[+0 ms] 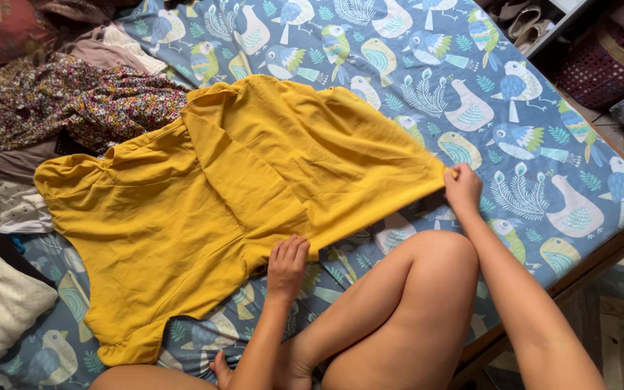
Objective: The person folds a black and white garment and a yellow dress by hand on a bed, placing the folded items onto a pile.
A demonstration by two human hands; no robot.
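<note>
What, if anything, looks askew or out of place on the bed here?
The yellow garment lies crooked and partly folded over itself, its hem corner pinched by the right hand while the left hand presses its lower edge. A loose heap of clothes crowds the bedsheet beside it. No damage or spills.

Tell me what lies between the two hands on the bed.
In the head view, the hem of the yellow dress runs from the left hand to the right hand. Below it lie the bird-print sheet and a raised knee.
</note>
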